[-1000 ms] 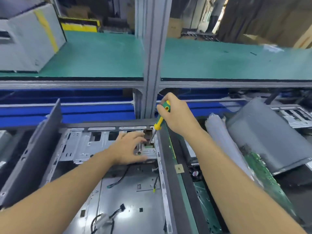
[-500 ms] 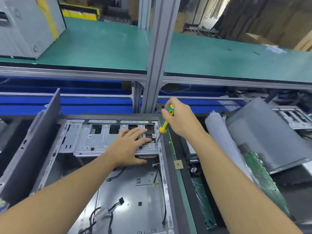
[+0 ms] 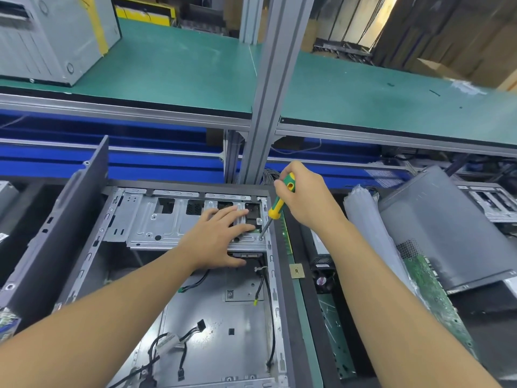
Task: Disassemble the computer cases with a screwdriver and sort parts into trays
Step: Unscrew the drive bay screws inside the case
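An opened grey computer case (image 3: 212, 326) lies flat in front of me, loose black cables on its floor. Across its far end sits a silver drive cage (image 3: 156, 219). My left hand (image 3: 215, 239) rests flat on the cage's right part, fingers spread and straight. My right hand (image 3: 305, 194) grips a green and yellow screwdriver (image 3: 279, 203). Its tip stands on a screw at the cage's right front corner, just right of my left fingers.
A dark side panel (image 3: 56, 228) leans upright at the left. To the right lie a green circuit board (image 3: 428, 298), a small fan (image 3: 324, 275), a grey cover (image 3: 442, 225) and a plastic-wrapped bundle (image 3: 363, 214). A metal post (image 3: 268, 88) rises behind the case. Another case (image 3: 50, 37) stands on the green shelf.
My left fingers went from curled on the cage to lying flat and spread. The screwdriver tip stays at the cage's right corner. My view has tilted and moved closer.
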